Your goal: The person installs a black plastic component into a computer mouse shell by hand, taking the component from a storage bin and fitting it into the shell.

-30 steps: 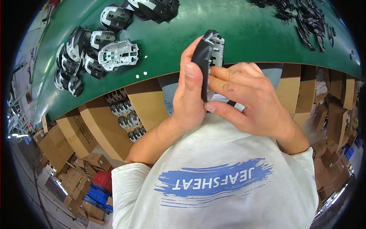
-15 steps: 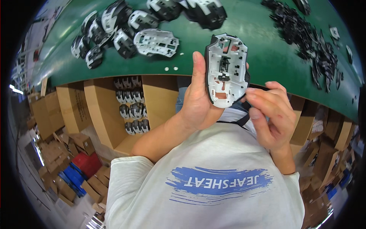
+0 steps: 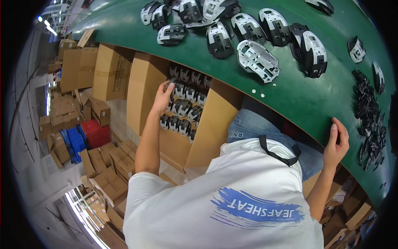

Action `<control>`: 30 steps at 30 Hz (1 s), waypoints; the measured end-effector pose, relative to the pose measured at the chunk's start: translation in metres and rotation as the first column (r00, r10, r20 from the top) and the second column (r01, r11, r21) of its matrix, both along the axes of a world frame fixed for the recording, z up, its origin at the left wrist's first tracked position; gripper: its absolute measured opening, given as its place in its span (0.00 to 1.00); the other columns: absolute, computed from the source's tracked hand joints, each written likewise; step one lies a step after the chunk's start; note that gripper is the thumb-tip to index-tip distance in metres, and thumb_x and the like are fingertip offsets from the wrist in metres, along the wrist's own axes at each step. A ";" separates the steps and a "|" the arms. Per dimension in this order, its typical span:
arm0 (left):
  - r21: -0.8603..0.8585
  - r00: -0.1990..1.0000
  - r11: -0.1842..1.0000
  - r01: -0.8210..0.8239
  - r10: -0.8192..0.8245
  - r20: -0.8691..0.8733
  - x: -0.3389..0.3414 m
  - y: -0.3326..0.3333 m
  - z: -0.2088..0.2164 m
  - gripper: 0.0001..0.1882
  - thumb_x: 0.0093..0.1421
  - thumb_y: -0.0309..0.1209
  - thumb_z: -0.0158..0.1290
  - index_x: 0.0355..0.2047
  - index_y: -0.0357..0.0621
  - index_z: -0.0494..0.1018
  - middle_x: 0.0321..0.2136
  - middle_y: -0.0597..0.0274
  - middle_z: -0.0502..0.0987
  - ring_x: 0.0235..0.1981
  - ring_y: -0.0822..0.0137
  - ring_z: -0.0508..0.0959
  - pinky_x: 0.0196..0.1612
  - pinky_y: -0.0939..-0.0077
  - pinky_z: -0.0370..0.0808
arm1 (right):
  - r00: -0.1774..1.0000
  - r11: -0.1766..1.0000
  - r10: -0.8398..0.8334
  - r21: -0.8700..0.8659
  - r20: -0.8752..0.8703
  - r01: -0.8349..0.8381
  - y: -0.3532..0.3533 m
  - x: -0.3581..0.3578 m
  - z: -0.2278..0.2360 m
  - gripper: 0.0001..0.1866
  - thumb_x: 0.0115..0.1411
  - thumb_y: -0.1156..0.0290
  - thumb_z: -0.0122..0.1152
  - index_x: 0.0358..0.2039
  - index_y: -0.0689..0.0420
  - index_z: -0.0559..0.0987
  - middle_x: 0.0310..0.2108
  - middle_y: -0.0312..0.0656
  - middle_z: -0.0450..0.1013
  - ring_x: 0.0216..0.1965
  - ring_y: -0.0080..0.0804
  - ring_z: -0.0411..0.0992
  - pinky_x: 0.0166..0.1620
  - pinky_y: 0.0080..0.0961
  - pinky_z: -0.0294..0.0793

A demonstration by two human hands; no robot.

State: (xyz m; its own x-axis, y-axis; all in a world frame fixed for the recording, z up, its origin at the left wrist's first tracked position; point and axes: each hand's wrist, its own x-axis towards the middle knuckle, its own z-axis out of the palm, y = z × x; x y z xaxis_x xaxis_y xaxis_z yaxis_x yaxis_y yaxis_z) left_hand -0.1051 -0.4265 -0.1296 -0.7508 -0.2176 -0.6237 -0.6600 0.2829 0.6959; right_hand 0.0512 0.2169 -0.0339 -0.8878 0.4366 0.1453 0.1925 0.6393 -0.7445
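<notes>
Two bare hands at work beside one green, smooth-topped desk; the left hand, left of the frame's centre, pinches one dark, curved plastic shell between thumb and fingers, the shell lying over the upper left of one open brown cardboard box and largely hidden by the grip; the right hand, at the right of the frame near the desk's edge, is empty, its fingers loosely extended and its thumb apart. Within the box, black-and-white mouse-shaped plastic shells stand in four rows; the lowest row shows four, the others being partly covered.

On the desk, upper middle of the frame, lie about ten black-and-white rounded shells, their overlap preventing an exact count; one white perforated shell lies beside them, hollow side up; below it are three small white plastic bits. Three further black-and-white curved shells lie apart at upper right; beneath them spreads one heap of slender black plastic pieces, too tangled to count. Lower left: one red container, with blue crates next to it.
</notes>
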 end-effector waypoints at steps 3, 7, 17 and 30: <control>-0.599 0.918 0.796 0.089 -0.299 -0.262 -0.021 -0.055 -0.065 0.40 0.65 0.54 0.63 0.67 0.39 0.68 0.58 0.43 0.77 0.57 0.46 0.78 0.60 0.54 0.74 | 0.999 0.990 0.031 0.140 0.016 -0.033 -0.006 -0.016 0.001 0.10 0.71 0.74 0.63 0.48 0.61 0.86 0.48 0.43 0.84 0.49 0.35 0.79 0.56 0.30 0.75; -0.928 0.884 0.370 0.037 -0.445 -0.142 -0.083 -0.050 -0.133 0.28 0.60 0.39 0.63 0.55 0.30 0.74 0.50 0.32 0.78 0.52 0.32 0.78 0.58 0.45 0.75 | 0.999 0.985 0.036 0.166 0.037 -0.042 -0.014 -0.007 0.017 0.09 0.68 0.76 0.65 0.47 0.58 0.87 0.48 0.44 0.84 0.49 0.38 0.79 0.56 0.31 0.74; -0.911 0.526 0.263 0.317 -0.848 -0.062 -0.160 -0.067 -0.171 0.28 0.72 0.47 0.54 0.63 0.39 0.74 0.57 0.47 0.80 0.54 0.53 0.81 0.58 0.56 0.78 | 0.999 0.975 0.013 0.220 -0.051 -0.002 0.010 -0.029 0.017 0.09 0.61 0.75 0.69 0.42 0.54 0.86 0.39 0.37 0.84 0.37 0.35 0.81 0.41 0.32 0.71; -0.003 0.440 0.842 -0.539 0.279 -0.854 -0.174 0.030 0.100 0.21 0.74 0.29 0.51 0.64 0.35 0.67 0.59 0.52 0.74 0.55 0.59 0.77 0.58 0.65 0.75 | 0.988 0.861 -0.135 0.503 0.076 0.079 0.045 -0.119 0.035 0.16 0.65 0.66 0.67 0.52 0.53 0.83 0.31 0.40 0.79 0.26 0.45 0.80 0.30 0.40 0.81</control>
State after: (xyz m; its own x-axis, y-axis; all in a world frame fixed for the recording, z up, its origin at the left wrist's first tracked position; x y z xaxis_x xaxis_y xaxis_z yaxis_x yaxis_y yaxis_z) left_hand -0.2795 -0.3965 -0.0295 -0.6611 -0.6802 0.3167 0.0570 0.3754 0.9251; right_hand -0.0680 0.2616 0.0015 -0.8620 0.4244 0.2774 0.3400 0.8897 -0.3046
